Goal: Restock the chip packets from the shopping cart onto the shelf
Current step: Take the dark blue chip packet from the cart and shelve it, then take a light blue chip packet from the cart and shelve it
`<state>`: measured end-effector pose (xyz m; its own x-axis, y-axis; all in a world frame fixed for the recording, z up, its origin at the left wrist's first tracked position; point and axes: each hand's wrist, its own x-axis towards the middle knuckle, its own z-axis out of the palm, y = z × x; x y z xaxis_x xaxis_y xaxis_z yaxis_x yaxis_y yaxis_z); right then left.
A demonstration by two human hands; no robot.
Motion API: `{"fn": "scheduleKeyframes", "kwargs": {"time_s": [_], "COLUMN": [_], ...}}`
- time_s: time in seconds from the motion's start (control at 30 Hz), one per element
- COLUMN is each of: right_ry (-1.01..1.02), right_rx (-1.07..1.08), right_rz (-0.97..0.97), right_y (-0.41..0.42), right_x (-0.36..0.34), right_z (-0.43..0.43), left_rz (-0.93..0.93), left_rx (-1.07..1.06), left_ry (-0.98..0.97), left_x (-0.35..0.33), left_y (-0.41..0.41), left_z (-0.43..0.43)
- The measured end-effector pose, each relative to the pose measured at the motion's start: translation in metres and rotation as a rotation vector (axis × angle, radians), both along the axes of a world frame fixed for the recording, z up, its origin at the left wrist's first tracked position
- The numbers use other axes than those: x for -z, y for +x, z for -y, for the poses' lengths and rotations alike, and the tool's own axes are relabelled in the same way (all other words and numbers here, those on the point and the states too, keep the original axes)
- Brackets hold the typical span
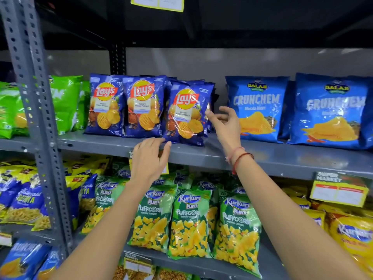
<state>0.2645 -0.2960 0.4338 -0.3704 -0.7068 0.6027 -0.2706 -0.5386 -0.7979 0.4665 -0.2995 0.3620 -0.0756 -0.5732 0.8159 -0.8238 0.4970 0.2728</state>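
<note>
front chip packet (186, 116) standing upright on shelf (201, 153), leaning slightly | right hand (225, 123) nearer, open, fingertips touching its right edge | left hand (149, 158) open, hovering just below its bottom-left corner

Both hands at rightmost Lay's packet (186, 114) on shelf (201, 152) — left hand (148, 158) below, right hand (226, 122) beside, fingers spread.

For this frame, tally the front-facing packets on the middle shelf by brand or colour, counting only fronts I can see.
Dark blue Lay's packets: 3
Bright blue Balaji Crunchem packets: 2
Plain green packets: 2
Total: 7
More packets stand behind these rows; their number cannot be told.
</note>
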Motion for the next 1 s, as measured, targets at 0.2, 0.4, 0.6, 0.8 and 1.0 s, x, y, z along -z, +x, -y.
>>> {"fn": "scheduleKeyframes", "kwargs": {"time_s": [0.2, 0.4, 0.6, 0.8, 1.0], "right_ry": [-0.115, -0.059, 0.176, 0.579, 1.022], "right_rx": [0.170, 0.443, 0.727, 0.934, 1.005], "right_rz": [-0.053, -0.072, -0.026, 0.199, 0.616], "right_y": [-0.057, -0.156, -0.250, -0.314, -0.325], "right_x": [0.021, 0.073, 0.170, 0.310, 0.461], "right_z": [-0.084, -0.188, -0.300, -0.405, -0.505], "left_rz": [-0.071, -0.066, 0.062, 0.273, 0.583], "left_rx": [0.294, 0.650, 0.999, 1.139, 1.182], "left_ry": [-0.090, -0.127, 0.094, 0.469, 0.913], "left_x": [-0.006, 0.033, 0.122, 0.235, 0.340], "left_y": [-0.082, -0.209, -0.335, -0.418, -0.476], "left_z": [-0.039, -0.093, -0.165, -0.230, -0.287]}}
